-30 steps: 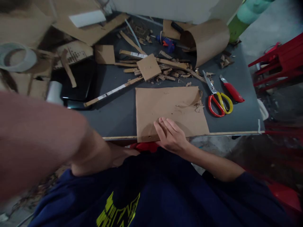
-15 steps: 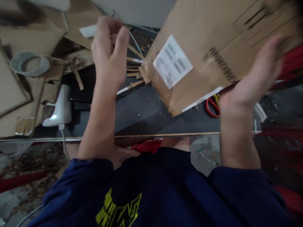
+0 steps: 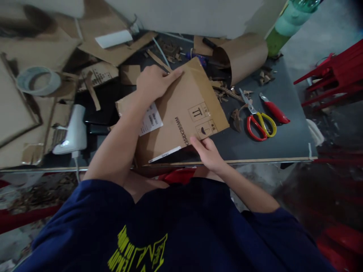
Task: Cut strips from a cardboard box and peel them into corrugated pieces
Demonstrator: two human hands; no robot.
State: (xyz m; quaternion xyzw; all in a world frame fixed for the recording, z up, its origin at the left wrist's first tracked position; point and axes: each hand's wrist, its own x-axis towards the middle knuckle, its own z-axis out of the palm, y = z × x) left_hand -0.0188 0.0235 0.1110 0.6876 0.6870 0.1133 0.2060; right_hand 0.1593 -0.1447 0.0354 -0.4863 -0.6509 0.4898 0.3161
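Note:
A brown cardboard piece (image 3: 177,100) with printed box marks and a white label (image 3: 152,121) lies tilted over the front of the dark table. On its far left edge rests my left hand (image 3: 153,81), closed on it with the thumb stretched over the top. My right hand (image 3: 208,153) pinches the near edge, thumb above and the other fingers partly hidden beneath. To the right of the cardboard are open scissors (image 3: 259,121) with red and yellow handles and a red-handled cutter (image 3: 275,107).
A rolled cardboard tube (image 3: 246,56) and a green bottle (image 3: 286,30) stand at the back right. Leftward are a tape roll (image 3: 39,87), a white corded tool (image 3: 74,128) and stacked cardboard (image 3: 14,109). Scraps litter the back; a red stool (image 3: 337,71) is beyond the table.
The cardboard has come down and left from the upper right, where my right hand had it raised. My left hand, formerly lifted clear of it, now grips its far edge.

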